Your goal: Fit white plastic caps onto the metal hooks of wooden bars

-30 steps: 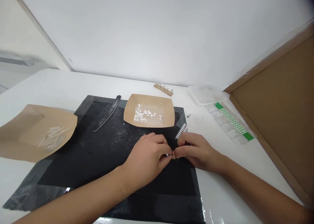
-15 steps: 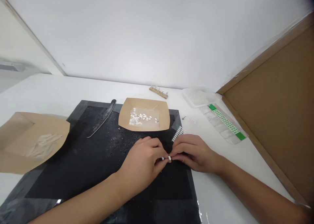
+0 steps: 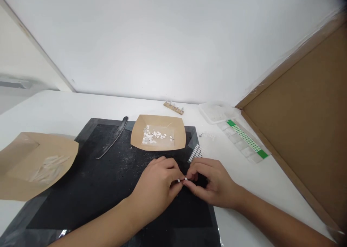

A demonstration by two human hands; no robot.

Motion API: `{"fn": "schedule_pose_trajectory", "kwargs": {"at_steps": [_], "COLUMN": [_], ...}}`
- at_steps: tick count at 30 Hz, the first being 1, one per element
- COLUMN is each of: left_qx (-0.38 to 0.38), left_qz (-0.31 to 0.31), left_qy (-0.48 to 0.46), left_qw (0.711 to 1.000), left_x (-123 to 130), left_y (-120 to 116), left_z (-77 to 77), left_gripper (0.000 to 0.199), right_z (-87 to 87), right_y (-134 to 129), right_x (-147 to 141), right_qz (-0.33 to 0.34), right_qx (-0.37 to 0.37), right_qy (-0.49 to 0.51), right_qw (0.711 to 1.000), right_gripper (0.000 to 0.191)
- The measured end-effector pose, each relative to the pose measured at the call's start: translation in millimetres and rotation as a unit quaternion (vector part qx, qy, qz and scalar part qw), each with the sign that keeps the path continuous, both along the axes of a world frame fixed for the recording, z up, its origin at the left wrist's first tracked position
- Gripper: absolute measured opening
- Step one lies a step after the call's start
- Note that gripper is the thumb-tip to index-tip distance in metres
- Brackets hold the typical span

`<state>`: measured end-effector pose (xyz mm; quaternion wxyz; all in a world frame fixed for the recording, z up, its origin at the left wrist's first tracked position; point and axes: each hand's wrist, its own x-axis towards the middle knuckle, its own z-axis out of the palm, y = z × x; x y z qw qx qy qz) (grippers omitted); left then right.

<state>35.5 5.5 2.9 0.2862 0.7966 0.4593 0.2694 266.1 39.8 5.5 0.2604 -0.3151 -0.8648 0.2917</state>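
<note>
My left hand [image 3: 159, 182] is closed in a pinch over the black mat [image 3: 89, 189], its thumb and forefinger on a small white piece [image 3: 185, 179] that looks like a false nail. Fingertips hide most of that piece. Facing it, my right hand [image 3: 214, 182] has its thumb and curled fingers closed at the piece's other end. Just beyond the right hand lies a sheet of white oval stickers [image 3: 195, 153]. Farther back on the mat, a cardboard tray [image 3: 137, 140] holds many small white oval bits.
A black curved nail file [image 3: 115, 138] lies on the mat. At left stands another cardboard tray [image 3: 16, 156] with long pale slivers. A wooden strip with pegs [image 3: 173, 108], a clear plastic tray [image 3: 214, 113] and a green-edged clear case [image 3: 246, 138] lie behind and right. A cardboard wall [image 3: 298, 113] borders the right.
My right thumb has shifted onto the white piece and the right fingers have curled back, hiding more of it. The whole view has tipped slightly, so things sit lower.
</note>
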Motion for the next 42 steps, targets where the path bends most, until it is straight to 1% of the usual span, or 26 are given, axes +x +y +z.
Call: {"fn": "schedule_pose_trajectory", "kwargs": {"at_steps": [4, 8, 12, 14, 18, 24, 28, 32, 38, 42], "left_qx": [-0.002, -0.003, -0.006, -0.008, -0.006, -0.009, -0.012, -0.019, -0.03, -0.026], "left_qz": [0.004, 0.009, 0.012, 0.014, 0.017, 0.015, 0.019, 0.02, 0.024, 0.019], "left_qy": [-0.001, 0.001, 0.006, 0.007, 0.007, 0.013, 0.022, 0.028, 0.025, 0.02], "left_qw": [1.0, 1.0, 1.0, 1.0, 1.0, 1.0, 1.0, 0.999, 0.999, 0.999], "left_x": [1.3, 2.4, 3.2, 3.8, 4.6, 3.9, 4.1, 5.1, 5.1, 5.0], "left_y": [0.1, -1.0, -1.8, -2.0, -2.6, -2.4, -2.5, -2.5, -3.4, -4.4], "left_z": [-1.1, -1.0, -0.2, -0.3, -2.0, -4.4, -2.0, 0.1, -2.2, -4.1], "left_gripper": [0.014, 0.014, 0.014, 0.014, 0.014, 0.015, 0.015, 0.016, 0.022, 0.019], "right_z": [5.5, 12.2, 17.4, 19.2, 20.1, 19.9, 17.5, 12.7, 11.1, 10.3], "right_y": [-8.9, -15.9, -20.4, -22.6, -26.4, -28.7, -28.5, -26.3, -20.2, -15.1], "right_x": [-4.5, -10.8, -15.4, -16.9, -18.1, -16.7, -16.4, -14.2, -8.2, -3.8], "right_qz": [-0.05, -0.098, -0.129, -0.138, -0.147, -0.121, -0.114, -0.106, -0.076, -0.06], "right_qx": [-0.057, -0.124, -0.144, -0.136, -0.09, -0.042, -0.039, -0.026, 0.012, 0.039], "right_qy": [-0.007, -0.02, -0.034, -0.049, -0.08, -0.096, -0.088, -0.077, -0.076, -0.071], "right_qw": [0.997, 0.987, 0.98, 0.98, 0.982, 0.987, 0.989, 0.991, 0.994, 0.995], "right_gripper": [0.008, 0.01, 0.014, 0.016, 0.02, 0.02, 0.019, 0.016, 0.005, 0.014]}}
